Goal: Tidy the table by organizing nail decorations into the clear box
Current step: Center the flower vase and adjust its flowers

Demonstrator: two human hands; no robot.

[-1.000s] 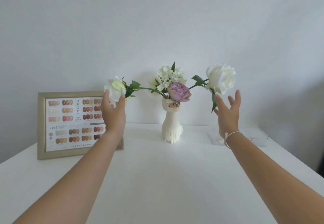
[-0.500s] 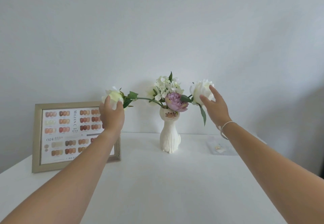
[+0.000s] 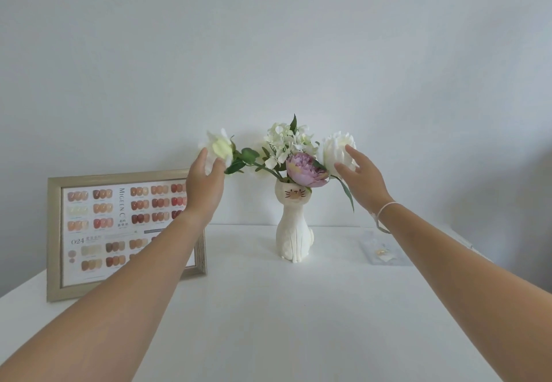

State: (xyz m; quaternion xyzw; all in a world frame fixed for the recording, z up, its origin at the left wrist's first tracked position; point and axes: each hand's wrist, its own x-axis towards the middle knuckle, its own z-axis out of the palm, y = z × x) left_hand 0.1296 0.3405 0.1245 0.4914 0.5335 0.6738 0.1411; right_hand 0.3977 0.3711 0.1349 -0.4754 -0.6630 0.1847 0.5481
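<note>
left hand [image 3: 204,184]: raised, fingers and thumb cupped round the pale bloom [image 3: 219,148] on the long left stem; a light grasp at the flower head, not a fist.
right hand [image 3: 360,177]: raised, fingers spread and laid against the white rose [image 3: 336,151]; touching it, not visibly closed round it. thin white band at the wrist.
step in hand, as judged: settling the flowers in the cat vase [image 3: 294,229], not yet the nail decorations. done well: guide the stems from near the heads with little pressure, ease both toward the middle together, and keep the narrow vase from tipping, since nothing steadies its base.
vase contents: purple peony [image 3: 303,171] at the mouth, white sprig [image 3: 288,142] behind, green leaves on both side stems.
frame [image 3: 53,238]: stands at left on the desk [image 3: 268,322], showing a nail colour chart; left forearm covers its right part.
clear box [image 3: 385,251]: flat on the desk at right, beside the right forearm, well apart from both hands; a small gold piece shows inside.
hard to make out: the box's outline, whether it has a lid, and what else lies in it; its right side is hidden by the arm. loose nail decorations on the desk: none discernible. chart lettering mostly too small to read.
</note>
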